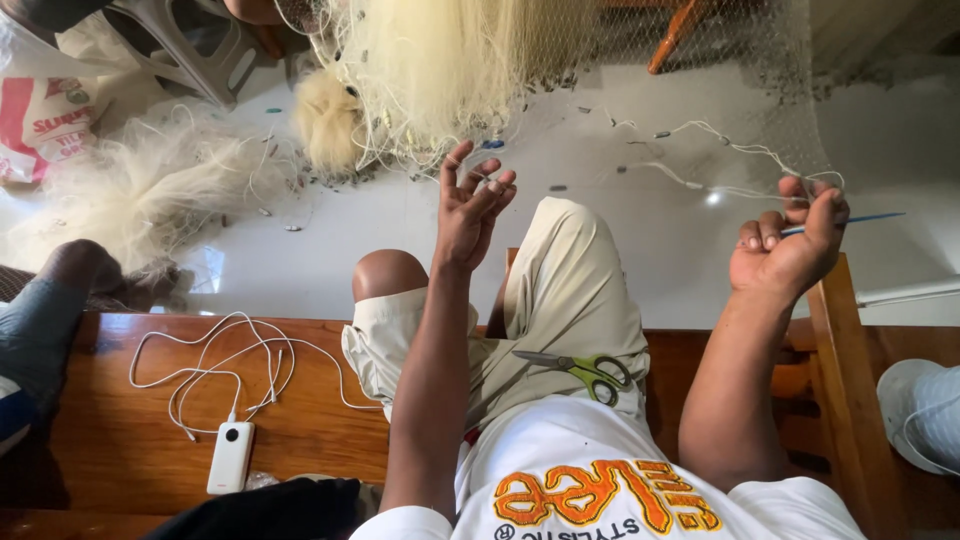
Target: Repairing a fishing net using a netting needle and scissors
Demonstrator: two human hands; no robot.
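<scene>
My left hand (pixel 472 205) is raised with its fingers spread and hooked into the pale fishing net (pixel 440 60) that hangs in front of me. My right hand (pixel 790 245) pinches the net's white edge cord (pixel 700 185) and holds a thin blue netting needle (pixel 850 219) that points right. Small grey weights dot the cord and the lower mesh. A pair of green-handled scissors (pixel 590 370) lies on my lap, on the beige shorts.
I sit on a wooden bench (pixel 150 420). A white power bank (pixel 231 456) with a coiled white cable (pixel 220 365) lies on it at left. Another person's knee (pixel 75 270) shows at far left. Heaped net (pixel 150 190) covers the white floor; a plastic chair (pixel 190 50) stands behind it.
</scene>
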